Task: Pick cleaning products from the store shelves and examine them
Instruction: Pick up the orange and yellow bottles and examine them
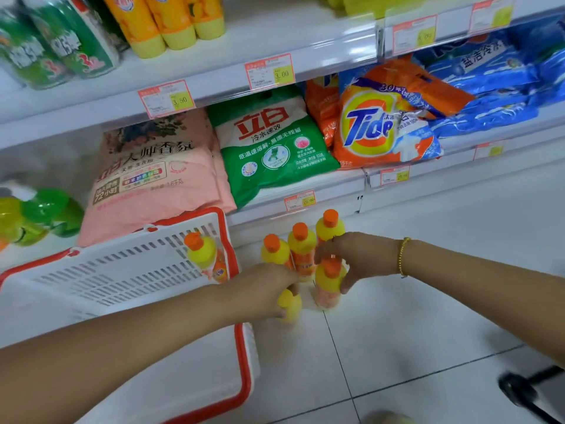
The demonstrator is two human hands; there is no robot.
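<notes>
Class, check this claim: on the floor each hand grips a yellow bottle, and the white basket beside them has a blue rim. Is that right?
Not quite. The head view shows the white basket has a red rim, not blue. The rest stands: the left hand grips one yellow bottle and the right hand grips a second yellow bottle.

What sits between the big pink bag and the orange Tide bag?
In the head view, a green-and-white plastic detergent bag and, behind it, another orange bag lie between the pink plastic bag and the orange Tide bag.
</notes>
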